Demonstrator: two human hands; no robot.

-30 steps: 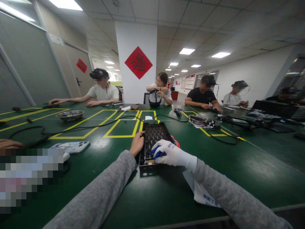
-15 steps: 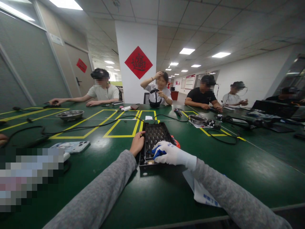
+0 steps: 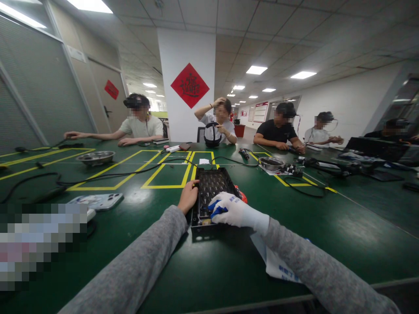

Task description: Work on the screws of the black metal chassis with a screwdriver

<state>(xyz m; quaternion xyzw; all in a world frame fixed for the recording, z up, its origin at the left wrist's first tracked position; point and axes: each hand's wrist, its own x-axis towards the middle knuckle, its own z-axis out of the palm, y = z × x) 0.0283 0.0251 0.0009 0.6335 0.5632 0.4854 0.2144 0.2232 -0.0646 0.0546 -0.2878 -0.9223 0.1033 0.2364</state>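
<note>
A black rectangular case (image 3: 214, 183) lies on the green table in front of me, its inside lined with rows of small, light-coloured marks. My bare left hand (image 3: 189, 196) grips its left side wall. My right hand (image 3: 229, 210), in a white glove with blue fingertips, bends over the near right part of the case with its fingers closed. What those fingers hold, if anything, is hidden. A small yellowish part (image 3: 206, 222) shows at the near end of the case. Something red (image 3: 241, 194) sticks out beside its right wall.
A white cloth item with blue print (image 3: 281, 266) lies under my right forearm. Left are a phone (image 3: 98, 200) and a metal bowl (image 3: 96, 158); another bowl (image 3: 272, 163) stands right. A black cable (image 3: 131, 173) crosses the table. Several people sit around it.
My left hand and the case stay put; my right hand shifts only slightly. Across the table, a person has raised one arm to their head. The hand at the far left edge has gone.
</note>
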